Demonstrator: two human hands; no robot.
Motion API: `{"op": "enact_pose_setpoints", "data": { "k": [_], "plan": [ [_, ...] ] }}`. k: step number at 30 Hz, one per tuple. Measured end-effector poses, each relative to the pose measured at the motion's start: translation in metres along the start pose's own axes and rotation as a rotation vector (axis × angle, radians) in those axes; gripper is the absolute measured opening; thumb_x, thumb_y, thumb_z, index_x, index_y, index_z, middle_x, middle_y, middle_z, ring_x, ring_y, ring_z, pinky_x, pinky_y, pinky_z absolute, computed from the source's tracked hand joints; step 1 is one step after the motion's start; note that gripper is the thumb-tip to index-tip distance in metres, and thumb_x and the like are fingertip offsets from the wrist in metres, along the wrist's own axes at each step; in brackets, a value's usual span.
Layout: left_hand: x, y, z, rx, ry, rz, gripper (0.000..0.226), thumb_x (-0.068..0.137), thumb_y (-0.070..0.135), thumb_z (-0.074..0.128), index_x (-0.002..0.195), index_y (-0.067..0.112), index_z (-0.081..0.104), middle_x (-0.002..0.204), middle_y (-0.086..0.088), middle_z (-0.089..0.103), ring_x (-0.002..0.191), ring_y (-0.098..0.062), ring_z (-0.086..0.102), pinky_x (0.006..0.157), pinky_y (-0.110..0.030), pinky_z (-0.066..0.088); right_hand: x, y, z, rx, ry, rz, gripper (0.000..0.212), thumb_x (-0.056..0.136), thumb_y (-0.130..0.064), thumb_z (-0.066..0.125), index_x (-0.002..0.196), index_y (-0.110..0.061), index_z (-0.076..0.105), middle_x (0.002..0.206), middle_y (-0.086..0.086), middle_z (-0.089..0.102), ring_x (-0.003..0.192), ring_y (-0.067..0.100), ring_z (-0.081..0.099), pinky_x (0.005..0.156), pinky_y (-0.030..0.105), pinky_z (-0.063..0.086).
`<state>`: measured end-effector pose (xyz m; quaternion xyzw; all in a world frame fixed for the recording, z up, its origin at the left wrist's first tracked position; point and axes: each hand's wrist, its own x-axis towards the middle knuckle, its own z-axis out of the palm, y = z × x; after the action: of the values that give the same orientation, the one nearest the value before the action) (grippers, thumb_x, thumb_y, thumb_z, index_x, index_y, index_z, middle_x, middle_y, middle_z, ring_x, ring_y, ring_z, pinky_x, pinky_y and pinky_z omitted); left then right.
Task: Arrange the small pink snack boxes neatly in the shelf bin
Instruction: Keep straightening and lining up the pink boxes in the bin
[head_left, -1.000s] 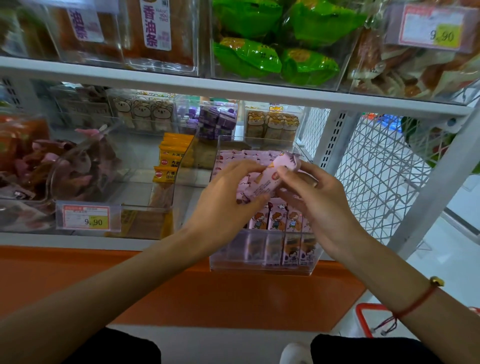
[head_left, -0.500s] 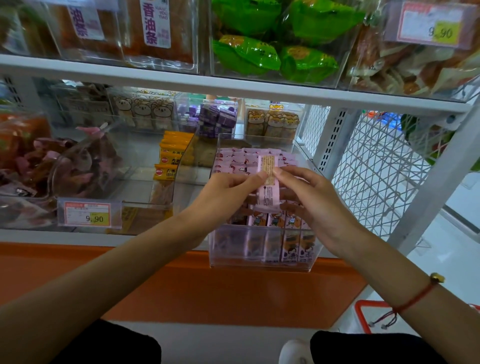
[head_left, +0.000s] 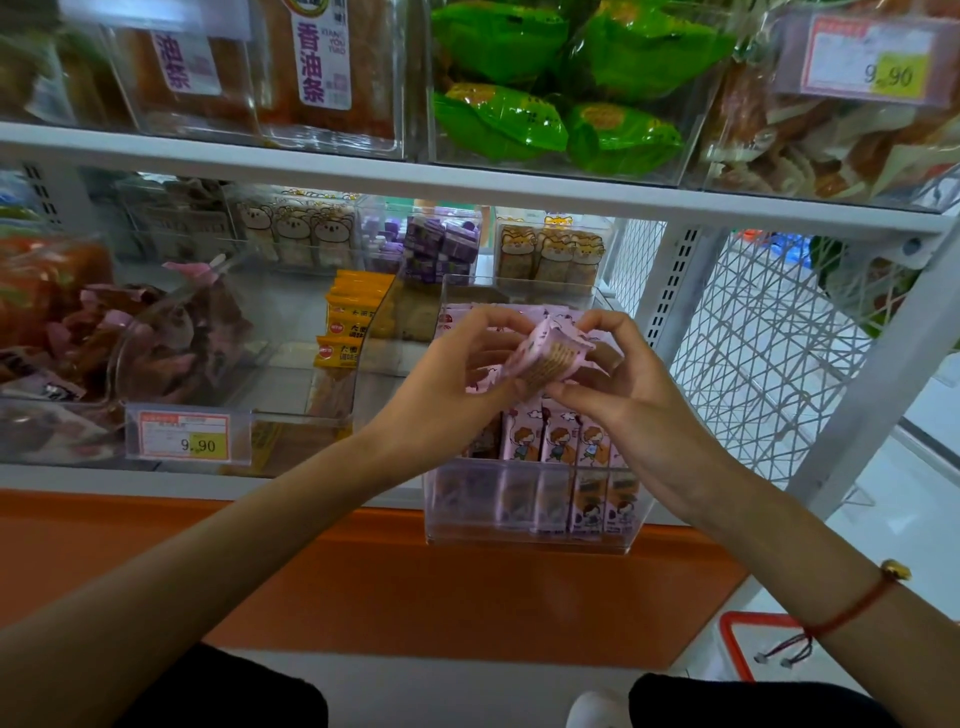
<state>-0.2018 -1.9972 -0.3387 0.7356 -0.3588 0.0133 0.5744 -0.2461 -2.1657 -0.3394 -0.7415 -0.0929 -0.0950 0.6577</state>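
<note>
My left hand (head_left: 457, 379) sits at about nine o'clock of the pink snack box (head_left: 545, 358), fingers curled, thumb and fingertips pinching its near-left end. Half a second ago this box stood flat and upright between my hands, its printed label facing me; now it is tipped and turned, one short end swung toward me, so I am still rotating it rather than setting it down. It hangs in the air above the middle of the clear shelf bin (head_left: 524, 519), not touching the boxes below.

At three o'clock of the box, my right hand (head_left: 623, 400) pinches the far-right end, index finger arched over the top, thumb underneath, the other fingers loosely curled.

Under both hands, at six o'clock, a front row of pink boxes (head_left: 561, 441) stands upright with the cartoon faces outward; more lie behind at twelve o'clock. The left part of that front row is hidden by my wrist, so I cannot tell whether a gap waits there.

My judgement: the turn means I am lining the face up with the row, and slotting comes next.
</note>
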Motion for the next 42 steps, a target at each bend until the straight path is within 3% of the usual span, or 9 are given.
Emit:
{"op": "enact_pose_setpoints", "data": {
  "k": [8, 15, 18, 22, 25, 29, 34, 38, 42],
  "plan": [
    [-0.004, 0.002, 0.003, 0.240, 0.223, 0.097, 0.040, 0.081, 0.040, 0.070, 0.116, 0.035, 0.051, 0.102, 0.019, 0.060, 0.094, 0.003, 0.058, 0.080, -0.015, 0.049, -0.001, -0.005, 0.007, -0.100, 0.166, 0.048, 0.070, 0.062, -0.059, 0.067, 0.119, -0.022, 0.052, 0.111, -0.001, 0.066, 0.092, 0.008, 0.068, 0.085, 0.030, 0.055],
    [-0.004, 0.006, 0.009, 0.251, 0.087, 0.018, 0.049, 0.088, 0.044, 0.057, 0.132, 0.021, 0.050, 0.125, 0.010, 0.056, 0.111, -0.001, 0.054, 0.093, -0.025, 0.049, 0.002, 0.000, -0.003, 0.069, 0.131, 0.095, 0.014, 0.093, -0.028, 0.056, 0.099, -0.017, 0.062, 0.081, -0.007, 0.071, 0.081, 0.009, 0.068, 0.076, 0.024, 0.053],
    [-0.002, 0.005, 0.011, 0.136, -0.042, -0.129, 0.046, 0.096, 0.036, 0.049, 0.138, 0.017, 0.044, 0.129, 0.004, 0.056, 0.110, -0.004, 0.057, 0.086, -0.021, 0.052, 0.001, -0.001, -0.005, 0.053, 0.049, 0.063, 0.017, 0.095, -0.027, 0.050, 0.101, -0.020, 0.064, 0.084, -0.012, 0.069, 0.090, 0.007, 0.065, 0.077, 0.023, 0.050],
    [-0.003, 0.007, 0.015, 0.032, -0.112, -0.119, 0.020, 0.097, 0.015, 0.052, 0.116, 0.015, 0.058, 0.105, 0.006, 0.066, 0.089, 0.001, 0.064, 0.078, -0.013, 0.052, 0.000, 0.002, -0.004, -0.120, 0.011, 0.066, 0.029, 0.095, -0.031, 0.050, 0.124, -0.031, 0.056, 0.119, -0.010, 0.061, 0.119, 0.014, 0.053, 0.104, 0.042, 0.039],
    [0.000, 0.005, 0.013, -0.166, -0.009, -0.233, 0.015, 0.097, 0.018, 0.052, 0.110, 0.017, 0.060, 0.106, -0.001, 0.067, 0.090, -0.006, 0.067, 0.075, -0.019, 0.057, -0.001, 0.001, -0.004, -0.115, -0.028, 0.048, 0.056, 0.090, -0.021, 0.059, 0.139, -0.038, 0.038, 0.129, -0.009, 0.054, 0.115, 0.008, 0.055, 0.096, 0.033, 0.045],
    [0.002, 0.006, 0.015, -0.332, 0.129, -0.333, 0.012, 0.091, 0.022, 0.061, 0.104, 0.023, 0.058, 0.106, -0.001, 0.068, 0.086, -0.006, 0.070, 0.071, -0.020, 0.058, -0.005, 0.003, 0.003, -0.296, 0.056, -0.068, 0.056, 0.076, -0.031, 0.073, 0.124, -0.029, 0.044, 0.119, -0.011, 0.058, 0.104, 0.005, 0.061, 0.083, 0.021, 0.053],
    [0.003, 0.007, 0.009, -0.305, 0.202, -0.261, 0.057, 0.085, 0.029, 0.068, 0.135, 0.023, 0.040, 0.123, 0.007, 0.054, 0.099, -0.004, 0.064, 0.071, -0.016, 0.055, -0.003, -0.001, -0.007, -0.291, 0.027, -0.061, 0.035, 0.086, -0.024, 0.063, 0.119, -0.029, 0.053, 0.115, -0.009, 0.063, 0.104, 0.010, 0.063, 0.090, 0.032, 0.054],
    [0.001, 0.009, 0.007, -0.303, 0.151, -0.174, 0.032, 0.091, 0.015, 0.060, 0.121, 0.020, 0.053, 0.106, 0.005, 0.063, 0.090, -0.002, 0.067, 0.069, -0.013, 0.053, -0.003, 0.003, -0.015, -0.392, -0.021, -0.070, 0.037, 0.092, -0.015, 0.057, 0.127, -0.028, 0.052, 0.122, -0.009, 0.060, 0.111, 0.007, 0.058, 0.095, 0.035, 0.051],
    [0.002, 0.007, 0.004, -0.198, 0.314, -0.051, 0.025, 0.088, 0.015, 0.063, 0.108, 0.029, 0.054, 0.102, 0.007, 0.067, 0.093, -0.005, 0.068, 0.079, -0.020, 0.055, -0.002, 0.011, -0.022, -0.678, 0.184, -0.175, 0.042, 0.091, -0.024, 0.061, 0.131, -0.022, 0.049, 0.120, -0.010, 0.057, 0.105, 0.002, 0.054, 0.090, 0.018, 0.047]
  ]
}}
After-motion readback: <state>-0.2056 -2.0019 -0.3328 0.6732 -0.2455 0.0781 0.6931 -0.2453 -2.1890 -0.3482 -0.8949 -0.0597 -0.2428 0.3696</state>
